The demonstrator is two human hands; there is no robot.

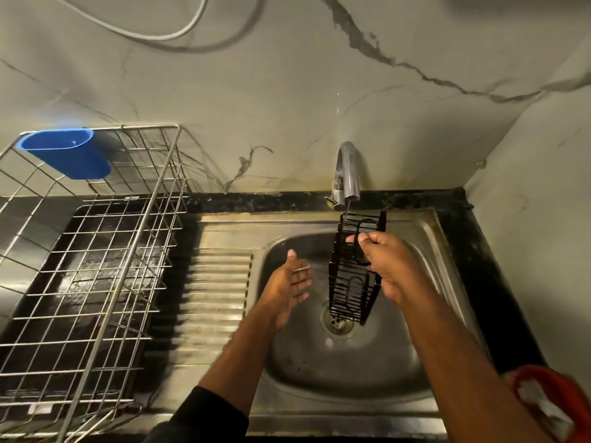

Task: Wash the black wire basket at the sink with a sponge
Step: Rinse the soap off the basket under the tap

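Note:
The black wire basket (351, 282) hangs upright over the steel sink (351, 372), its top end just under the tap spout (348, 174) and its lower end above the drain (338, 321). My right hand (388, 266) grips the basket's upper wires from the right side. My left hand (292, 279) hovers over the sink's left part with fingers spread, palm turned toward the basket, holding nothing and a little apart from it. No sponge is visible.
A large metal dish rack (96, 266) with a blue plastic cup holder (68, 153) stands on the left counter. The ribbed drainboard (217, 292) lies between rack and sink bowl. A red-and-white object (550, 404) sits at the lower right. Marble walls enclose the back and right.

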